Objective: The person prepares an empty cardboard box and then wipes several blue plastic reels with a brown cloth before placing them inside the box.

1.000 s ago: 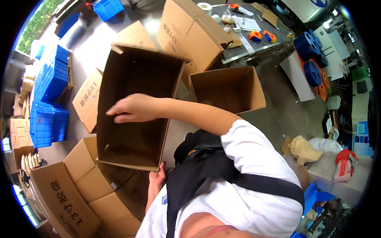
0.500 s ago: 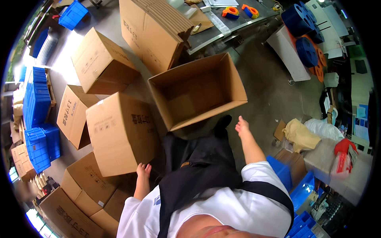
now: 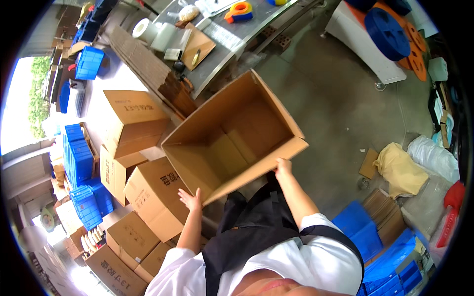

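In front of me stands a cardboard box [image 3: 266, 118] with its top open and nothing visible inside. My right hand [image 3: 283, 168] is at the box's near wall, toward the right corner, with its fingers closed over the edge. My left hand [image 3: 190, 199] is just beside the near left corner of the same box, palm up and fingers spread, holding nothing. A closed carton [image 3: 157, 197] with dark print stands to the left of that hand.
More closed cartons [image 3: 136, 116] are grouped at the left, with blue plastic crates [image 3: 79, 155] beyond them. Flattened cardboard [image 3: 148, 69] leans by a metal table [image 3: 247, 29] bearing a tape dispenser [image 3: 238, 12]. Bags [image 3: 400, 167] and blue bins [image 3: 358, 227] lie at the right.
My right hand has come in from the right to the box's near wall. My left hand has left the closed carton's side and moved up to the box's corner. The view has turned.
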Demonstrator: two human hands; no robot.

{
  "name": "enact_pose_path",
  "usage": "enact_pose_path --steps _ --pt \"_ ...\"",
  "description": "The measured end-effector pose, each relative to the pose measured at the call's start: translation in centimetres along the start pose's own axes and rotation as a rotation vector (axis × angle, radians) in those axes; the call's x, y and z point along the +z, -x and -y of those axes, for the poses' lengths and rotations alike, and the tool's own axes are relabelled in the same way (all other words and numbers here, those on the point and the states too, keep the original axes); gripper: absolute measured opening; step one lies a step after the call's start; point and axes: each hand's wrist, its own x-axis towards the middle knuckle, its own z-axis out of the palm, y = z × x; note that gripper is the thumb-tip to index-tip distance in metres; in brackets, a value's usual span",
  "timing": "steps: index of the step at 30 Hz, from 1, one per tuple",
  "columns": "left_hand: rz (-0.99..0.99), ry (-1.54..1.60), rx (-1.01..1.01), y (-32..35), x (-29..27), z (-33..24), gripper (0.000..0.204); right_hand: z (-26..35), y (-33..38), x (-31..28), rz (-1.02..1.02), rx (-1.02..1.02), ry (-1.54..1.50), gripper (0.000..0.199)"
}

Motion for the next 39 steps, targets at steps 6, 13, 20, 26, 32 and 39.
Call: enact_pose_path --steps 6,13,20,26,32,39 --pt "0.354 0.488 0.112 0.7 3.6 -10.3 0.066 15.8 7.8 -13.8 -0.041 -0.065 -0.064 0.035" --pt "0.262 0.189 1.103 12.7 1.6 -37.7 0.048 22.5 6.3 -22.4 -0.193 -0.1 -0.518 0.026" --pt "0.05 -0.042 1.363 13.9 2.9 -59.9 0.043 24.7 -2.0 -11.0 0.028 0.058 -0.949 0.048" --pt "0.095 0.038 1.252 5.8 8.6 -71.2 0.043 33.2 4.9 -1.6 0.221 -0.228 0.306 0.059" --pt "0.005 -0.362 1.199 3.6 9.6 -76.4 0.066 41.1 5.0 -3.2 0.055 -0.28 0.233 0.046" --pt "0.96 0.946 1.569 23.6 -2.4 -82.7 0.047 47.9 2.4 -10.4 -0.094 -0.293 0.406 0.044"
